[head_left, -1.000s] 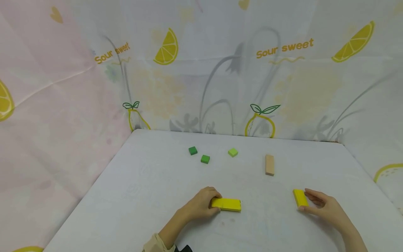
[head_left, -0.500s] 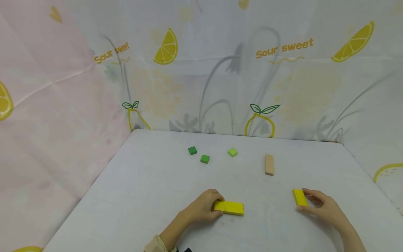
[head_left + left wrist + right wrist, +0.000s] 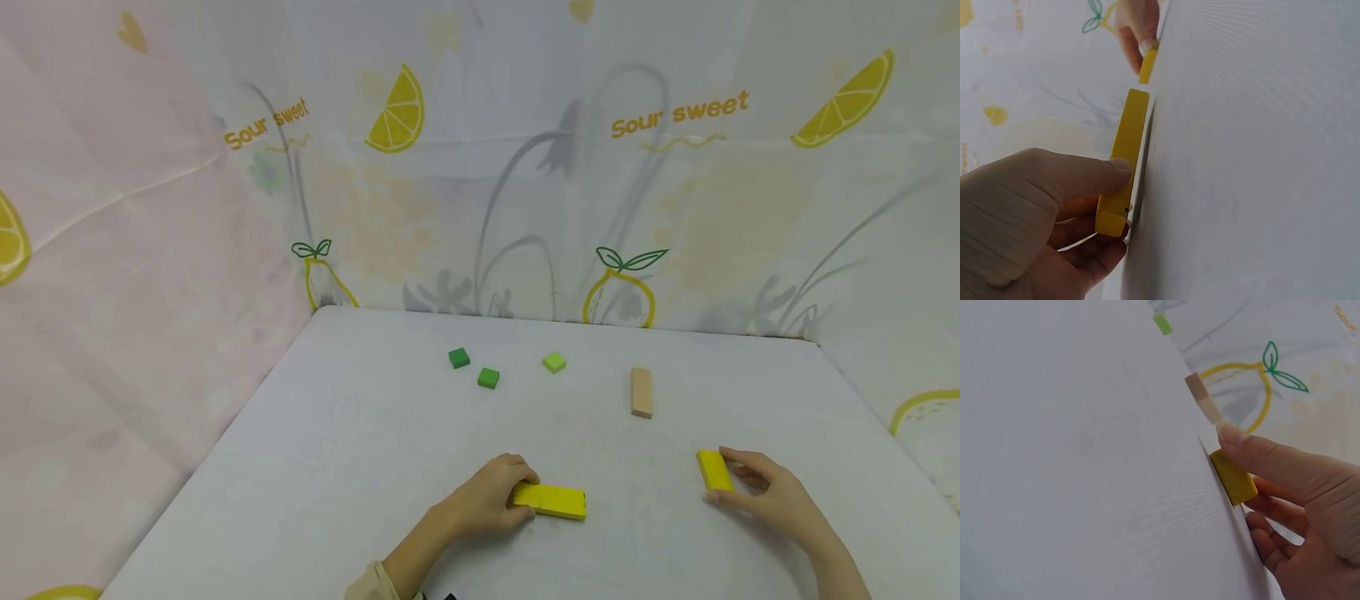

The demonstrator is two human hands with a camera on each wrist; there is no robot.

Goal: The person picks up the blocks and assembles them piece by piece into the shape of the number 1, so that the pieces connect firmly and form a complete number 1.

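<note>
My left hand (image 3: pixel 491 497) pinches a long yellow block (image 3: pixel 558 502) by its left end, thumb in front and fingers behind. In the left wrist view, the thumb lies on the near face of this block (image 3: pixel 1127 140), and a dark shadow runs along the tabletop beside it. To the right, my right hand (image 3: pixel 772 492) holds a shorter yellow block (image 3: pixel 715 471) between thumb and fingers. The right wrist view has the thumb at the upper end of the short block (image 3: pixel 1234 478), which is at the tabletop; its other fingers are curled behind.
A white-covered table (image 3: pixel 337 450) spreads under both hands. Farther back lie a dark green block (image 3: pixel 459 358), a green block (image 3: pixel 489 378), a lime block (image 3: pixel 554 362) and a plain wooden block (image 3: pixel 641 392). A lemon-print cloth (image 3: pixel 480 167) stands behind the table.
My left hand has shifted slightly right and toward me, carrying the long yellow block with it. The right hand and its short yellow block have stayed almost still.
</note>
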